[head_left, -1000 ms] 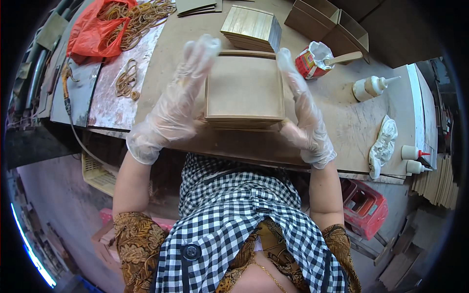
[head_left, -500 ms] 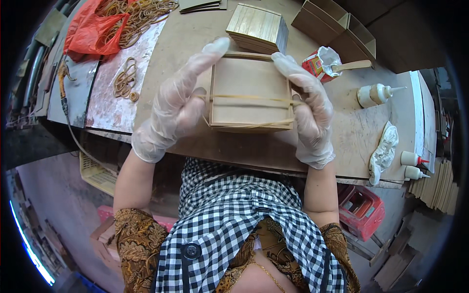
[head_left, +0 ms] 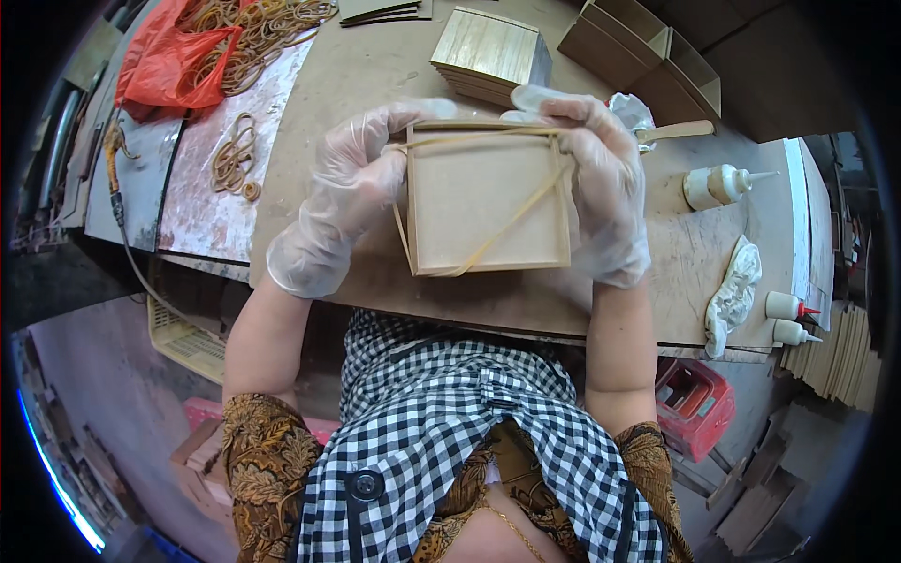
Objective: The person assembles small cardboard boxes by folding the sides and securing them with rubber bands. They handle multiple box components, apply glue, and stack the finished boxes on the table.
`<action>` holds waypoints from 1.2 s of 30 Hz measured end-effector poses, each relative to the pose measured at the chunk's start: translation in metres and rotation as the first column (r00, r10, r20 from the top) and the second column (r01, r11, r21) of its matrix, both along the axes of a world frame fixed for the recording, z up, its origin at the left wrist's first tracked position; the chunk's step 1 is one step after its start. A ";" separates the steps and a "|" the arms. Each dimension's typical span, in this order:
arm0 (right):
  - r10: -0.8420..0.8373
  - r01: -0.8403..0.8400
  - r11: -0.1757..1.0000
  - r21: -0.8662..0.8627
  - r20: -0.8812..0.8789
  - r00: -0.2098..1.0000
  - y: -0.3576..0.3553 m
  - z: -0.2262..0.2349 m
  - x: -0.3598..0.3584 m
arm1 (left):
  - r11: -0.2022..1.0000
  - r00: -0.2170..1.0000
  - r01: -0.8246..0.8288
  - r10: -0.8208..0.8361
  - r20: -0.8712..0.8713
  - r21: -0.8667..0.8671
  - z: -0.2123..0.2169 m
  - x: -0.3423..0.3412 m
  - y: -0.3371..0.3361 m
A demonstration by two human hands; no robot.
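Between my gloved hands is a shallow, square wooden box [head_left: 488, 192], its hollow face turned up to me. A tan rubber band [head_left: 515, 221] is stretched round it, one strand along the far edge and another slanting across to the near edge. My left hand [head_left: 352, 183] is closed on the box's left side, thumb near the band at the far left corner. My right hand [head_left: 605, 183] grips the far right corner, fingers bent over the rim and the band close to the thumb. Both hands wear clear, thin gloves.
Behind the box stands a stack of wooden pieces [head_left: 493, 52], with open wooden boxes [head_left: 648, 52] farther right. A glue tub with a wooden stick [head_left: 676, 131], a glue bottle [head_left: 718, 186] and a crumpled glove [head_left: 734, 293] lie right. Rubber bands [head_left: 235, 159] and a red bag [head_left: 174, 66] are left.
The box has tilted and come slightly nearer me. The strand across its middle has moved to the far edge, while the near strand now slants. My right fingers have curled over the corner.
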State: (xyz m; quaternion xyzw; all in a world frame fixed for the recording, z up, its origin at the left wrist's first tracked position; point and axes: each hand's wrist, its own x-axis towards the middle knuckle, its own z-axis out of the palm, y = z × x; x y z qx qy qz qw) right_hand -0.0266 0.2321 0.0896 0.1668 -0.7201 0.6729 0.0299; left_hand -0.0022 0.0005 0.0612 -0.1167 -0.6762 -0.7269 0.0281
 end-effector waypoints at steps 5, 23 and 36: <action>-0.025 0.126 0.975 -0.181 0.478 0.878 -0.009 -0.006 -0.015 | 0.999 0.961 -0.006 -0.006 0.277 0.044 -0.011 -0.026 -0.011; 0.226 0.041 0.927 -0.373 0.644 0.731 0.039 -0.005 0.033 | 0.854 0.936 -0.203 0.026 0.350 0.479 -0.051 0.021 0.021; 0.356 -0.088 0.899 -0.430 0.597 0.719 0.043 0.004 0.068 | 0.851 0.957 -0.222 0.097 0.273 0.475 -0.054 0.018 0.035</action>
